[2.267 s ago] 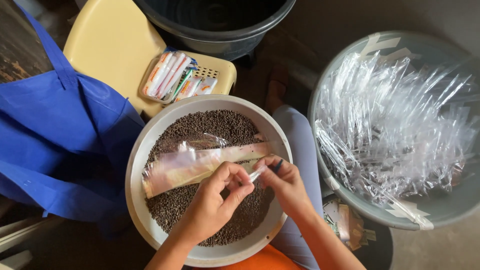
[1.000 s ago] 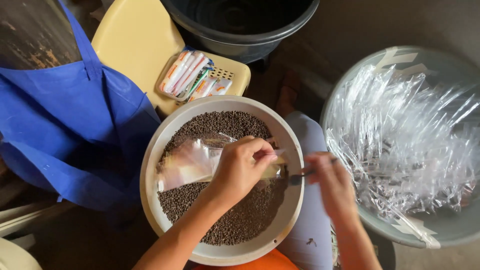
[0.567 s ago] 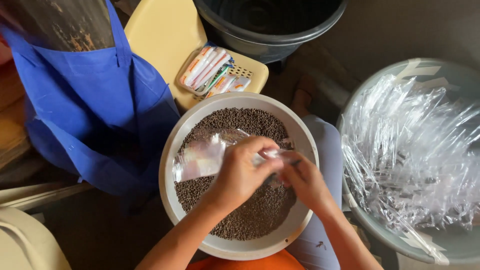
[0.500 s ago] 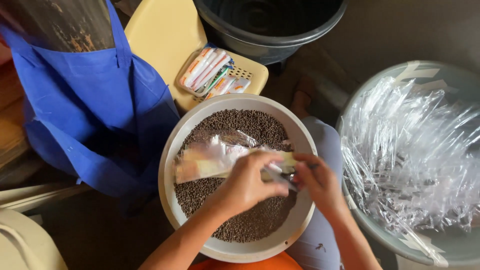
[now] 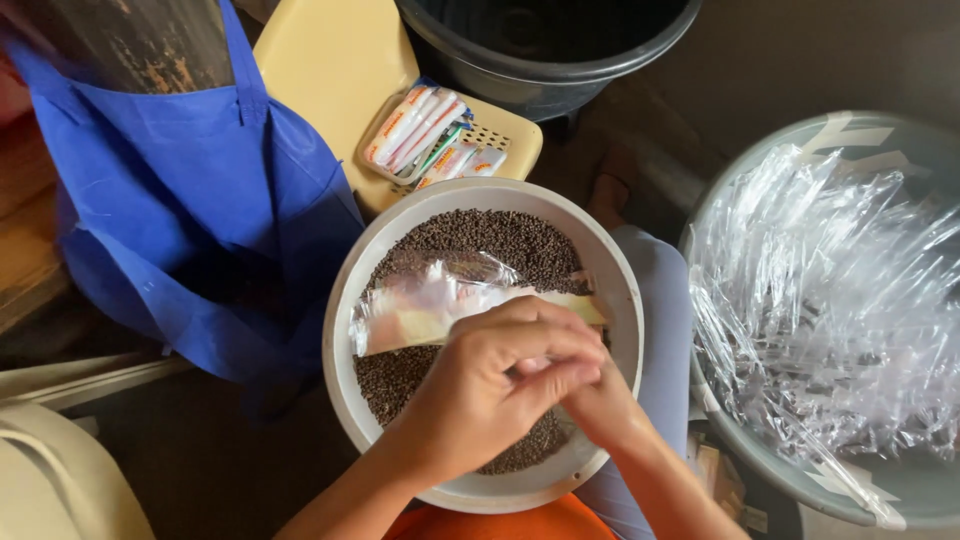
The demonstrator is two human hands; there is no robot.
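Head view, looking straight down: at lower centre of the frame the left hand (image 5: 490,395) lies over the near half of a round white basin (image 5: 345,300) filled with small dark brown pellets (image 5: 480,235). Its fingers are curled and drawn together around the near end of a long clear plastic sleeve (image 5: 430,310), which holds a pale cream and pink strip inside. The right hand (image 5: 590,400) sits just beneath and to the right of the left, largely covered by it; whether its fingers pinch anything cannot be told from this view. The sleeve lies across the pellets with its long axis running nearly left to right, tilted slightly so that its free end points to the left of the frame and its gripped end is at centre right, under the left knuckles. The sleeve therefore extends leftward and away from both hands, with the left hand on top of it and nearer. Both hands meet at that one end, touching each other. At the right of the frame a grey tub (image 5: 905,485) holds a heap of empty clear sleeves (image 5: 830,300), well apart from the hands. At upper centre a tray of small red-and-white sachets (image 5: 425,135) rests on a yellow plastic seat (image 5: 320,80), with a dark bucket (image 5: 545,45) beyond. A blue cloth bag (image 5: 190,220) fills the upper left.
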